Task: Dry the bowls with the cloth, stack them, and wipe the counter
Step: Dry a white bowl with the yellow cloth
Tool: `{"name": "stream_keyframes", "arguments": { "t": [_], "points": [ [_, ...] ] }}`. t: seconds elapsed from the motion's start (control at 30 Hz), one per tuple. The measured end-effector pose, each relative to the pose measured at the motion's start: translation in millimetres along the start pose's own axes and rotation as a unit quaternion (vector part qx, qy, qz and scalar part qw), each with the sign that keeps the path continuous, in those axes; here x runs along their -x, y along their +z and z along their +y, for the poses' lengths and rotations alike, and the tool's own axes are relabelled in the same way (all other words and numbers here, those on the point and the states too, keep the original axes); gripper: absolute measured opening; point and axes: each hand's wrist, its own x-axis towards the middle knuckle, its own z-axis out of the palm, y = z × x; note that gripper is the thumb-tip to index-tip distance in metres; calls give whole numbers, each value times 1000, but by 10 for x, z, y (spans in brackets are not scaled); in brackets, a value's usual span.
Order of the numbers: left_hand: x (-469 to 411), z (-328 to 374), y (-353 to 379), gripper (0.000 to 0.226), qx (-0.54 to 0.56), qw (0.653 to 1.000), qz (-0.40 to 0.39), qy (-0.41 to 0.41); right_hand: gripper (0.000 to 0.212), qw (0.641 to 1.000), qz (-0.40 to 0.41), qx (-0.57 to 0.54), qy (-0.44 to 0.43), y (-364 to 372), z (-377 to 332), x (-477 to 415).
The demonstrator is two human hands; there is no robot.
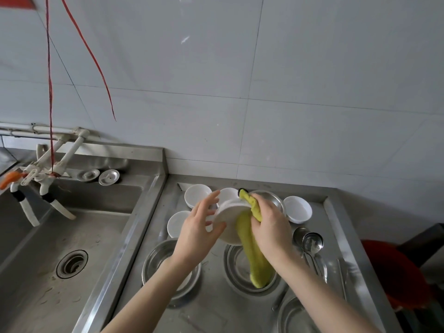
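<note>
My left hand (200,228) holds a white bowl (228,223) tilted in the air above the steel counter (216,306), thumb on its underside and fingers spread along the rim. My right hand (268,225) grips a yellow-green cloth (249,251) pressed against the bowl; the cloth's tail hangs down into a steel bowl (242,265). Three more white bowls stand on the counter: one at the back left (195,195), one at the left (176,223), one at the right (298,209). Another white bowl (228,194) shows partly behind the held one.
A steel bowl (158,258) sits under my left forearm, others at the back (272,199) and front right (292,316). Ladles (311,243) and chopsticks (342,277) lie at the right. A deep sink (60,248) with taps (45,186) is on the left. A red object (394,272) stands beyond the counter's right edge.
</note>
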Motion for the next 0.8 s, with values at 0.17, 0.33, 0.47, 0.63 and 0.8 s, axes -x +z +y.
{"name": "stream_keyframes", "arguments": {
  "t": [0.17, 0.33, 0.47, 0.63, 0.8],
  "points": [
    [21, 15, 44, 62, 52, 996, 12, -67, 37, 995, 6, -86, 52, -34, 35, -53],
    [-97, 45, 8, 49, -122, 991, 33, 52, 47, 1000, -2, 9, -11, -4, 2, -2],
    [-168, 84, -93, 46, -259, 939, -27, 223, 54, 992, -13, 80, -92, -8, 17, 66],
    [-55, 53, -121, 50, -94, 993, -17, 70, 47, 999, 21, -13, -30, -35, 77, 34],
    [20, 76, -33, 51, 41, 998, 3, -52, 38, 985, 20, -152, 74, -41, 74, -18]
  ]
}}
